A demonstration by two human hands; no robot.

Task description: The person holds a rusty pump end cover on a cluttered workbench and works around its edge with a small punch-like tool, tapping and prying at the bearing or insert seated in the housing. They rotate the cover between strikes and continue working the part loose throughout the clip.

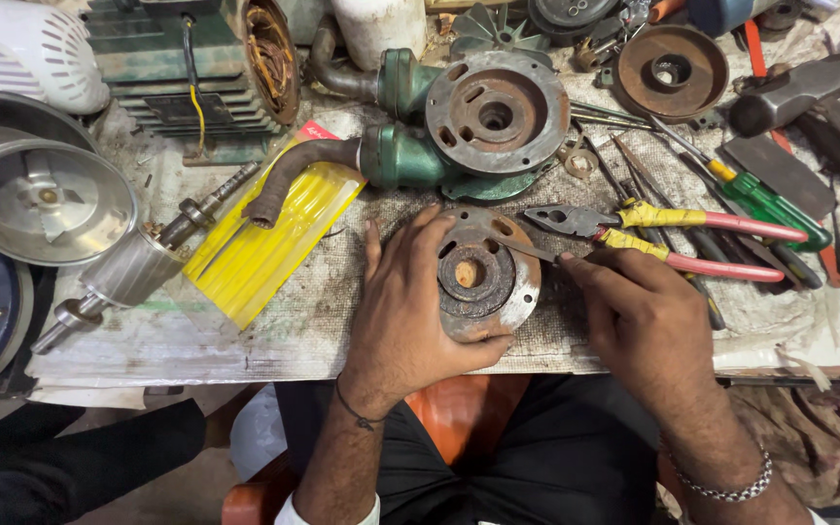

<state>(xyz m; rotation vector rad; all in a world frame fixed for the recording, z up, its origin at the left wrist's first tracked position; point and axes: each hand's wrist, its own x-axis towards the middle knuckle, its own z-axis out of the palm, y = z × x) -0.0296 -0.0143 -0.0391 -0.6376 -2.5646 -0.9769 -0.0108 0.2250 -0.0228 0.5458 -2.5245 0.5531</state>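
— So, what is the left hand (402, 311) doing?

— It holds a rusty round plate (483, 277) low in the middle of the frame. The fingers wrap its left side, and the thumb sits under its bottom edge. The plate rests on the worktop (245, 335), near the front edge.

— And the right hand (646, 316)?

— It is just right of the plate. Its fingers pinch a thin metal tool (529, 251). The tip of the tool touches the plate's upper right rim.

— What is close by?

— Pliers (663, 233) with red handles and yellow tape lie just above the right hand. A green screwdriver (765, 206) lies further right. More thin tools lie under them.

— And above the plate?

— A green pump body (459, 136) with a big rusty round face sits in the upper middle. A dark bent hose (289, 175) sticks out of its left side. The hose lies over a yellow ribbed sheet (264, 238).

— What is on the left?

— A silver rotor (138, 267) on a shaft lies tilted by the yellow sheet. A shiny metal bowl (41, 199) is at the left edge. A green motor (187, 68) with fins stands in the upper left.

— Anything in the upper right?

— A rusty disc (671, 70) and a hammer (794, 92).
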